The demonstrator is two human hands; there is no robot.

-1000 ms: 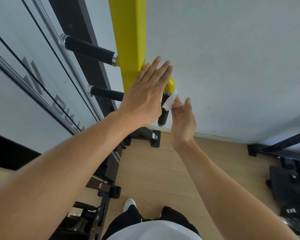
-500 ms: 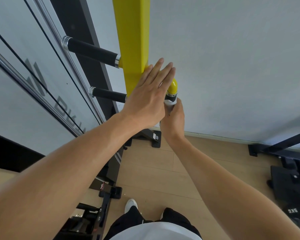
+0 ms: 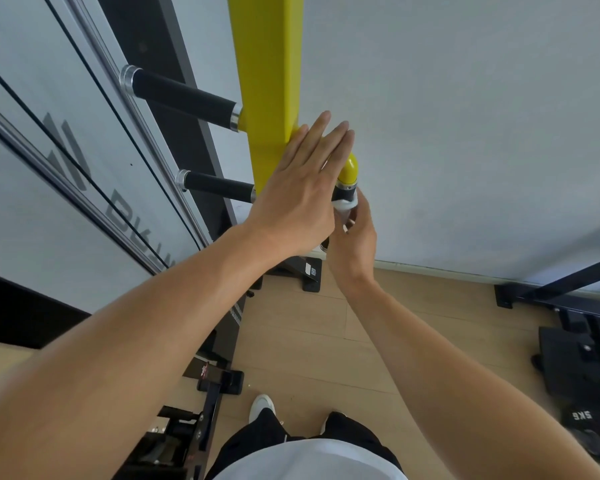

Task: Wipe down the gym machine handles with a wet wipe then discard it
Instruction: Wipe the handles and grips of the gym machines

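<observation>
Head view: two bare hands at a yellow gym-machine post, wiping a handle.

Right hand point(image 3: 352, 242) has its grip curled round the crumpled white wet wipe point(image 3: 346, 205), pressed on the black foam handle point(image 3: 343, 194) below the yellow elbow point(image 3: 347, 169). Left hand point(image 3: 297, 202), fingers straight and together, rests flat against the yellow square steel post point(image 3: 267, 74).

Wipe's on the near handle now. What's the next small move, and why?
Probably slide the right hand down the handle. It holds the wipe just under the yellow elbow, so the length below likely remains. The left hand rests flat on the yellow post.
</observation>
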